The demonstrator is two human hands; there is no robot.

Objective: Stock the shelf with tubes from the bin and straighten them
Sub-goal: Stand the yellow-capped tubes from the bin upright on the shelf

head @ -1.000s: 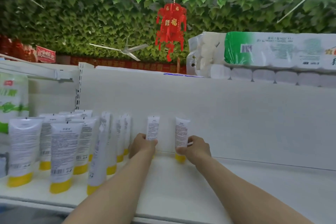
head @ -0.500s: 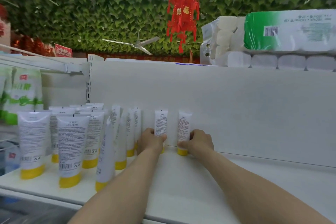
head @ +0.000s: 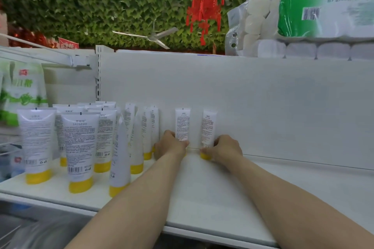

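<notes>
Two white tubes with yellow caps stand cap-down against the back panel of the white shelf (head: 212, 192). My left hand (head: 169, 144) grips the lower part of the left tube (head: 182, 122). My right hand (head: 225, 150) grips the base of the right tube (head: 208, 126), whose yellow cap shows under my thumb. Both tubes are upright, about a hand's width apart. To the left stand several rows of the same tubes (head: 81, 141), some turned sideways. The bin is not in view.
Green-and-white bags (head: 19, 91) fill the neighbouring shelf bay at far left. Toilet-paper packs (head: 303, 24) lie on top of the shelf unit at upper right. A red lantern (head: 205, 0) hangs overhead. The shelf right of my hands is bare white surface.
The view has tilted and drawn a little closer. The right tube has moved closer to the left one and stands straighter. Both hands stay on their tubes.
</notes>
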